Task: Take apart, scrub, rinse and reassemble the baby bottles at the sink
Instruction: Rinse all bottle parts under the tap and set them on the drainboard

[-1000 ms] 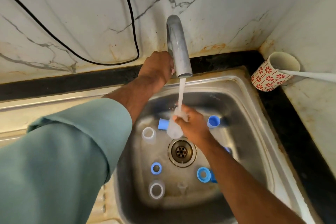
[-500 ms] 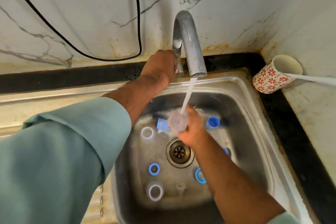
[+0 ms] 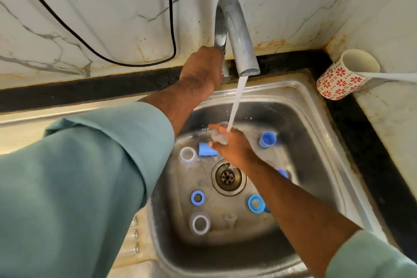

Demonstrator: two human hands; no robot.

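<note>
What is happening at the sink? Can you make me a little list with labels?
water: running from the tap
left hand: on the tap's handle, fingers hidden
right hand: holding a small clear part under the stream
sink: holds loose bottle pieces
blue pieces: cap, cap, ring, ring
clear pieces: ring, ring
counter: flowered cup

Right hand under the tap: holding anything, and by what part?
Right hand holds a small clear bottle part under the stream; grip point cannot be told.
</note>
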